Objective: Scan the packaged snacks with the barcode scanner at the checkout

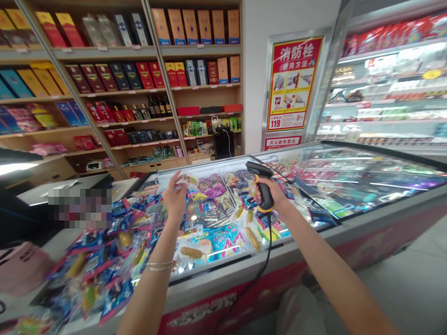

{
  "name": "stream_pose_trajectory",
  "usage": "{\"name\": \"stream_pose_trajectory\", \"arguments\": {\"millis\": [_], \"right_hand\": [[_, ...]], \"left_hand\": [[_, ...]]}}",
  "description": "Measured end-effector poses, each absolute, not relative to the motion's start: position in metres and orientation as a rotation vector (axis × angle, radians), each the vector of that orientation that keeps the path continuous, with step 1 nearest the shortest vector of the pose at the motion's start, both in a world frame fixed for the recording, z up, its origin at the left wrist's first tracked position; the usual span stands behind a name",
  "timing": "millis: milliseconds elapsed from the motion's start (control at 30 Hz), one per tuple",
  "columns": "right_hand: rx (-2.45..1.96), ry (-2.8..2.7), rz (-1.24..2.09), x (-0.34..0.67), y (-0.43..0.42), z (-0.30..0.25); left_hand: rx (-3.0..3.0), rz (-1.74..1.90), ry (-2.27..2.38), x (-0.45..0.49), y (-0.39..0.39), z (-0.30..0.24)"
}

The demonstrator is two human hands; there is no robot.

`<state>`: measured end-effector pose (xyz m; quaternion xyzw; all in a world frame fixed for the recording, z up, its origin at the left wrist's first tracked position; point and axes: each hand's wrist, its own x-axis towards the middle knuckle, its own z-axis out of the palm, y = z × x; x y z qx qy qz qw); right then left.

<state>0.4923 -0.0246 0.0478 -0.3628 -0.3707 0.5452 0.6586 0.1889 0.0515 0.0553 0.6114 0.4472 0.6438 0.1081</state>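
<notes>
My right hand (274,193) is wrapped round the grip of a black barcode scanner (261,179) with an orange trim; its cable (263,260) hangs down over the freezer's front edge. My left hand (175,195) is raised over the chest freezer (349,223) and pinches a small clear packet (182,180) between its fingertips. A thin bracelet sits on my left wrist. Both hands hover above the freezer's glass lid, under which lie several bright packets of frozen snacks (216,223).
Loose blue and red packets (101,265) are heaped on the freezer's left end. Wooden shelves of boxed goods and bottles (139,74) fill the back wall. A red fire-hydrant poster (293,83) hangs beside an open chiller (387,83) on the right. A pink bag (21,270) lies at the left.
</notes>
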Motion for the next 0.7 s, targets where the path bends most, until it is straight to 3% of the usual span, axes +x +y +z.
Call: {"name": "stream_pose_trajectory", "arguments": {"millis": [200, 333, 533, 700], "right_hand": [[-0.9, -0.632, 1.204, 0.558, -0.046, 0.006], [-0.856, -0.555, 1.131, 0.585, -0.053, -0.022], [-0.847, -0.413, 1.113, 0.602, -0.052, -0.044], [-0.87, -0.372, 1.107, 0.6, -0.052, -0.047]], "left_hand": [[1.469, 1.632, 0.953, 0.289, 0.048, 0.026], [1.298, 1.422, 0.977, 0.348, 0.053, -0.004], [2.001, 1.099, 1.42, 0.372, 0.051, -0.038], [2.266, 0.92, 1.402, 0.37, 0.05, -0.055]]}}
